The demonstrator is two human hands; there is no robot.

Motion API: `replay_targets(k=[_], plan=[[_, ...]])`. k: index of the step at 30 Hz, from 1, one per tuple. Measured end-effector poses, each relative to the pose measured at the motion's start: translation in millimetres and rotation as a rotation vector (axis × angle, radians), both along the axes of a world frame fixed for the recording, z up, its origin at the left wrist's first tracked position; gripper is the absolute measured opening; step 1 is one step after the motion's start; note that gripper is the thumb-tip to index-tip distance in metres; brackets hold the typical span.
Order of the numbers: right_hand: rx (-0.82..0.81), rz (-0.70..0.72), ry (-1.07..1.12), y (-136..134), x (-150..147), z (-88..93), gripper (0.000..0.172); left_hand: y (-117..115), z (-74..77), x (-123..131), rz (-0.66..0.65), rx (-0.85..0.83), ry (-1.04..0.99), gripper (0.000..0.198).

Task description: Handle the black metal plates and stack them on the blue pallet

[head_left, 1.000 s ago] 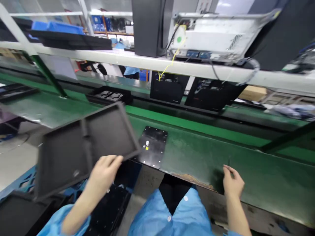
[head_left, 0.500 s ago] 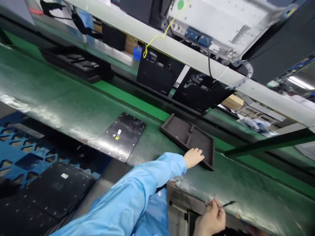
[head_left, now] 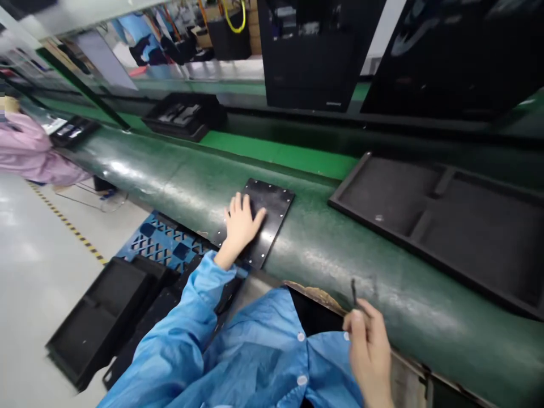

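Observation:
My left hand [head_left: 240, 222] lies flat with fingers spread on a black metal plate [head_left: 272, 209] that sits at the near edge of the green conveyor belt [head_left: 178, 175]. My right hand [head_left: 369, 345] is closed around a thin dark tool [head_left: 353, 292] that points up, held just above the belt's near edge. A black foam tray [head_left: 437, 221] with two compartments rests on the belt to the right, apart from both hands.
Black trays [head_left: 97, 317] are stacked on a blue pallet [head_left: 164, 243] on the floor at the left. Another black tray [head_left: 182, 116] sits across the belt. Black panels [head_left: 310, 62] stand behind it. A person in pink [head_left: 29, 153] is at the far left.
My left hand has left the foam tray on the belt and moved left onto the black plate. The right hand still holds the thin tool. The view has swung left.

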State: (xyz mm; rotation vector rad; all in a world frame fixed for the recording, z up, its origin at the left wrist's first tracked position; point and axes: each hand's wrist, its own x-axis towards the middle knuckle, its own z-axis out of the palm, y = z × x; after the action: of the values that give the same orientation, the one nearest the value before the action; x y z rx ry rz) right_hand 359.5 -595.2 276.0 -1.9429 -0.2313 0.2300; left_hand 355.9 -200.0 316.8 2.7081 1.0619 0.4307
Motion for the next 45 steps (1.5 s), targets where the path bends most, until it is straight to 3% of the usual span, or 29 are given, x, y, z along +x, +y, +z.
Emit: replay_targets(k=[2,4,6,9,16,23,33,39,45], plan=[[0.015,0.181,0.005,20,0,-2.1,0.041,33,-21.3,-5,0.105,-0.024,0.034,0.086],[0.023,0.350,0.014,36,0,-3.2,0.034,48,-36.7,-5,0.057,-0.011,0.011,0.089],[0.040,0.455,0.021,45,-1,-1.9,0.030,51,-43.1,-5,-0.025,0.015,-0.032,0.089],[0.055,0.479,0.060,45,-5,0.4,0.029,46,-40.6,-10,-0.146,0.010,-0.038,0.089],[0.082,0.313,0.205,25,-24,-21.1,0.038,29,-25.3,-30,-0.632,-0.058,0.095,0.091],[0.037,0.219,0.194,15,-44,-40.1,0.043,1,-14.9,11,-0.911,-0.066,0.182,0.084],[0.027,0.026,0.126,-3,-71,-61.4,0.047,-70,-15.9,69,-0.992,0.001,0.110,0.067],[0.017,-0.106,0.118,-5,-71,-72.5,0.048,-84,-17.2,81,-0.990,-0.006,0.076,0.065],[0.026,-0.119,0.112,2,-68,-83.7,0.052,-94,-19.0,87,-0.961,-0.008,0.063,0.063]])
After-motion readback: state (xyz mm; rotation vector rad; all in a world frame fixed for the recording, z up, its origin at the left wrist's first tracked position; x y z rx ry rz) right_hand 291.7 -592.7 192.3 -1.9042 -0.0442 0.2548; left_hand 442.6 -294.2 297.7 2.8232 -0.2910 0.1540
